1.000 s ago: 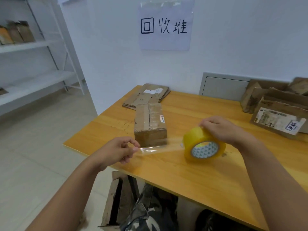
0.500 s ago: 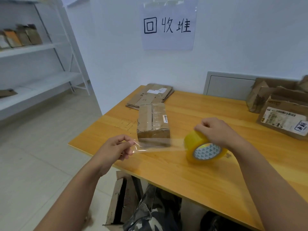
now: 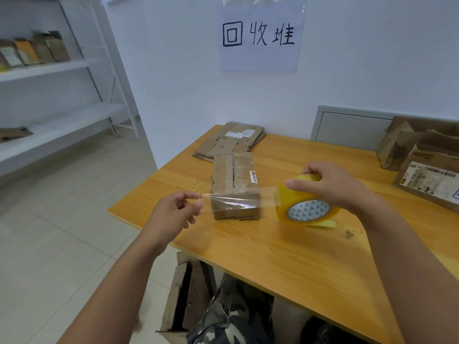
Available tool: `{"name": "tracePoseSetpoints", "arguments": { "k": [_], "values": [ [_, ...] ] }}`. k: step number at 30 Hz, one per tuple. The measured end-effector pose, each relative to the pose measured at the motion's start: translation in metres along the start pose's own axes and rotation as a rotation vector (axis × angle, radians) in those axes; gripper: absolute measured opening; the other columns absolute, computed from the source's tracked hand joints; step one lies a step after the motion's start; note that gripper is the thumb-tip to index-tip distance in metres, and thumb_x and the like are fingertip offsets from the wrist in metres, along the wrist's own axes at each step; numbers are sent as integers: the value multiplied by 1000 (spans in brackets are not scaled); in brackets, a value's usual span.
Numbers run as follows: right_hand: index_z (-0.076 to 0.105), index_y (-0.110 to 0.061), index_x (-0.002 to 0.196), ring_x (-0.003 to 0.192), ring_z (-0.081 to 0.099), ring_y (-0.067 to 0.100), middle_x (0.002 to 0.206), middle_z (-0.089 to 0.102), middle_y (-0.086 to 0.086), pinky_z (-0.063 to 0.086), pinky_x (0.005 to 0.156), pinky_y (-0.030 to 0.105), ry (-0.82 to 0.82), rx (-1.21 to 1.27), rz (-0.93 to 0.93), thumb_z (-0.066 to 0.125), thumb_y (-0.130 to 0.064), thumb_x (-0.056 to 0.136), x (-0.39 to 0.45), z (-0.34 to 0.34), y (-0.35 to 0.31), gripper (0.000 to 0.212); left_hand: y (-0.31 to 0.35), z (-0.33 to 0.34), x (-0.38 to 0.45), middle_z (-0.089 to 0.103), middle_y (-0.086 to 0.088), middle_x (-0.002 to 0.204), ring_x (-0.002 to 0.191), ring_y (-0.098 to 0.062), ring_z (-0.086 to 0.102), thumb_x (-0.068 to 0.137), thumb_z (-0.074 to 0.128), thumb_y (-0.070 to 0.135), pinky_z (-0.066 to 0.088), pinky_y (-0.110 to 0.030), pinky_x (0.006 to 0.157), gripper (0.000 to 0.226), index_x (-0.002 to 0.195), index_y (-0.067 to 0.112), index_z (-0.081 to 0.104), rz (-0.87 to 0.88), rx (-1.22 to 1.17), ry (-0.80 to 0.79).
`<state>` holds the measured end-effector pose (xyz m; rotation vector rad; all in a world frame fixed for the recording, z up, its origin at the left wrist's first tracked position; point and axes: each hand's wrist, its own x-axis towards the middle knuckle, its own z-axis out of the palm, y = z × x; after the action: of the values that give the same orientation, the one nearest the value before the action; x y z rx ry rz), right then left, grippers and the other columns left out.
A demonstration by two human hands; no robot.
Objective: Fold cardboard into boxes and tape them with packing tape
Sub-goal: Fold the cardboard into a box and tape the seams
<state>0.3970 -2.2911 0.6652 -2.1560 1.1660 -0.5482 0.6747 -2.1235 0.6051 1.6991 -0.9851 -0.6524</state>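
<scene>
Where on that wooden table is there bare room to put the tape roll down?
Bare wood lies along the near edge of the table, in front of the small box and under the right hand holding the tape roll. The far left corner holds flattened cardboard; used boxes crowd the right.

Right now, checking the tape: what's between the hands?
In the head view, clear tape spans from left hand to roll, across the box.
</scene>
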Motion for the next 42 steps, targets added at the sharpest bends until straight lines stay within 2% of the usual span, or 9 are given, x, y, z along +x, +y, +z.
{"name": "tracePoseSetpoints", "arguments": {
  "k": [3,6,9,13,16,20,29,37,42],
  "values": [
    [60,-12,87,72,52,18,80,58,2,37,60,32,-28,2,-29,76,-50,78,0,-4,-1,42,1,1,2,69,-2,75,64,-7,62,94,67,20,49,-26,63,21,114,20,63,5,30,39],
    [62,-17,88,78,57,21,85,63,2,40,62,32,-55,-55,-40,75,-47,80,2,-6,0,34,3,-2,3,72,-2,79,70,-13,61,94,66,22,48,-28,64,8,95,15,70,1,45,32],
    [63,-24,90,78,55,16,91,64,-1,40,62,29,-69,-125,-69,74,-41,84,5,-6,2,21,6,-4,4,72,0,81,70,-12,61,96,63,24,47,-28,64,15,90,14,71,8,56,10],
    [62,-33,102,82,55,10,97,59,-8,40,64,28,-92,-167,-63,59,-32,95,7,-3,1,8,10,-1,7,73,1,80,67,-11,60,97,62,27,48,-29,63,17,93,14,71,8,38,14],
    [65,-21,94,82,54,19,89,62,1,41,67,33,-71,-196,-62,53,-39,98,9,0,-3,22,11,4,10,73,1,79,65,-10,58,96,63,29,47,-28,62,19,92,13,72,-8,25,20],
    [63,-11,90,72,51,15,83,61,4,37,61,31,-76,-294,-23,58,-73,75,12,1,-10,64,12,12,12,72,1,76,63,-11,56,95,65,27,46,-30,63,19,89,11,72,-44,4,5],
    [67,-21,90,76,53,14,83,61,-2,39,63,30,-145,-121,-83,59,-40,96,18,0,-2,22,9,26,13,70,-1,94,82,-14,61,95,64,31,48,-29,69,20,91,13,72,-53,-66,19],
    [61,-27,99,85,54,13,92,60,-4,42,64,30,-113,-245,-65,53,-62,89,28,7,-10,37,10,26,16,66,3,74,67,-13,50,93,67,29,45,-30,66,19,84,13,73,-65,-76,52],
    [62,-24,93,81,54,14,88,62,-1,39,64,32,-98,-247,-89,58,-58,90,36,14,-8,34,12,27,22,67,0,78,65,-10,52,93,68,28,42,-27,66,9,99,21,69,-92,-59,107]
  ]
}}
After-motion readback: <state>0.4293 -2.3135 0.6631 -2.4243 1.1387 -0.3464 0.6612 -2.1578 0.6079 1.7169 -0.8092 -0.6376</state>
